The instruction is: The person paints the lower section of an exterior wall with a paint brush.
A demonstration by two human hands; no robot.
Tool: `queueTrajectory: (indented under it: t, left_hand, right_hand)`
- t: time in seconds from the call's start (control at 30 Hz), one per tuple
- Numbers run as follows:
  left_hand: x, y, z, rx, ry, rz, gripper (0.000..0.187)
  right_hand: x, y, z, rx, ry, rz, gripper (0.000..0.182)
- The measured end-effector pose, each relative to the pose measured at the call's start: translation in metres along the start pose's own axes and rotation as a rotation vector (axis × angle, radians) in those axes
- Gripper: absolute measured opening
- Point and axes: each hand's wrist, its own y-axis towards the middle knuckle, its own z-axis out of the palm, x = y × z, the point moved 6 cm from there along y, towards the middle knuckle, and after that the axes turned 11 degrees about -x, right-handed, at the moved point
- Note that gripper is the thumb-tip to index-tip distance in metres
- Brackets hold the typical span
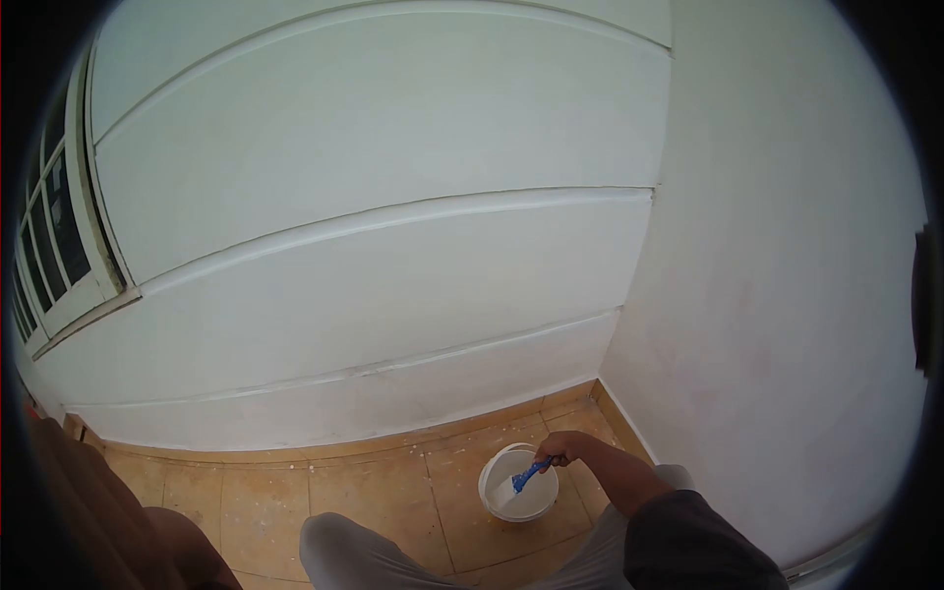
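Observation:
My right hand [560, 448] is closed around the handle of a blue brush [528, 476]. The brush head points down and to the left, inside the rim of a white bucket [485, 489]. Whitish paint [505, 495] shows in the bucket, which stands on the tiled floor between my legs. Large and dim at the lower left edge, my left hand [103, 506] is close to the camera, its fingers stretched out and no object visible in it.
A white wall [374, 265] with horizontal ledges runs across the front and meets a side wall [757, 295] at the right corner. At the left is a paned window [64, 221]. White specks dot the tiled floor [379, 501]. My knee [339, 541] is low in view.

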Motion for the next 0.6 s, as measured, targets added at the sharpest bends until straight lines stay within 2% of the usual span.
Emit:
queueTrajectory:
  t: [0.23,0.3,0.4,0.53,0.6]
  left_hand:
    - [0.01,0.003,0.011,-0.188,0.064,0.155,0.039]
    - [0.008,0.002,0.014,-0.208,0.08,0.192,0.041]
    - [0.007,0.006,0.013,-0.241,0.091,0.218,0.042]
    - [-0.002,0.002,0.013,-0.265,0.136,0.317,0.045]
    - [-0.011,0.005,0.012,-0.264,0.159,0.349,0.046]
  right_hand:
    - [-0.003,0.001,0.003,0.031,-0.016,-0.025,0.017]
    - [0.005,-0.011,0.001,-0.024,-0.007,-0.027,0.016]
    - [-0.011,0.001,0.012,0.014,0.01,-0.026,0.017]
    - [0.004,-0.006,0.005,0.025,0.004,-0.055,0.019]
    - [-0.008,0.023,0.006,0.096,-0.036,-0.08,0.02]
